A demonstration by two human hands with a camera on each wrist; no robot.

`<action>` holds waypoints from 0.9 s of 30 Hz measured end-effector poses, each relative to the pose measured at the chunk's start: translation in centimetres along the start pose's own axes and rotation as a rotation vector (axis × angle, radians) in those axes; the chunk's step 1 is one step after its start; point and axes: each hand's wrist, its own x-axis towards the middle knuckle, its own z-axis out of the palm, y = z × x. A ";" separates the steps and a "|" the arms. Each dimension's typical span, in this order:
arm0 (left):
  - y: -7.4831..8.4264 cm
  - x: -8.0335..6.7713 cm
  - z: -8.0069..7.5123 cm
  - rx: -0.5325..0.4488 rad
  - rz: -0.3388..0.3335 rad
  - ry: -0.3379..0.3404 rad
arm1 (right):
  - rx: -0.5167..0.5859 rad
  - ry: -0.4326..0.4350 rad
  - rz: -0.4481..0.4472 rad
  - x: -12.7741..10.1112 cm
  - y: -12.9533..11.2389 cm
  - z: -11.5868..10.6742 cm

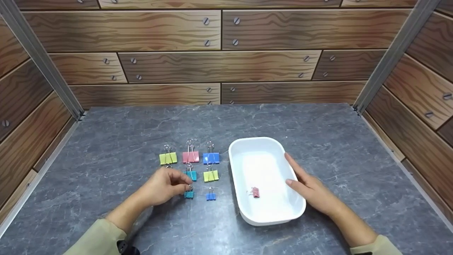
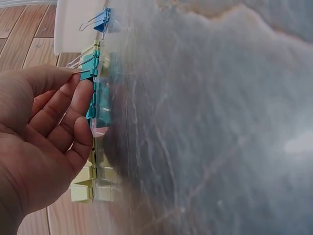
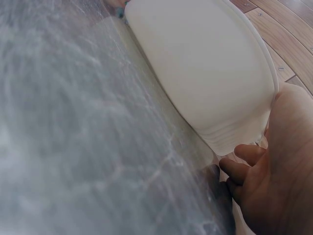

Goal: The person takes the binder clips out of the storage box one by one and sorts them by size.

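My left hand (image 1: 166, 186) pinches the wire handle of a small teal binder clip (image 1: 189, 195) between thumb and forefinger. The left wrist view shows this teal clip (image 2: 88, 67) at the fingertips, low over the table. Just behind it stands a larger teal clip (image 1: 192, 175), partly covered by the fingers. A small blue clip (image 1: 211, 196) stands to the right. My right hand (image 1: 311, 191) holds the right rim of a white plastic tray (image 1: 244, 209), thumb over the edge, other fingers outside. Inside the tray lies a small pink clip (image 1: 256, 192).
Behind, in a row, stand a yellow-green clip (image 1: 168, 158), a pink clip (image 1: 190, 157) and a blue clip (image 1: 211, 158). A smaller yellow-green clip (image 1: 211, 176) is in front of the blue one. Wire handles show behind my left hand. Wood-patterned walls (image 1: 170, 67) enclose the grey table (image 1: 106, 141).
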 end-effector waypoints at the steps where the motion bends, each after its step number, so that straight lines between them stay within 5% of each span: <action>1: 0.0 0.0 0.0 0.001 -0.001 0.002 | -0.002 0.000 0.001 0.0 0.0 0.0; 27: 0.0 -0.4 -0.3 -0.017 -0.031 0.004 | 0.010 0.002 -0.006 0.1 0.1 0.0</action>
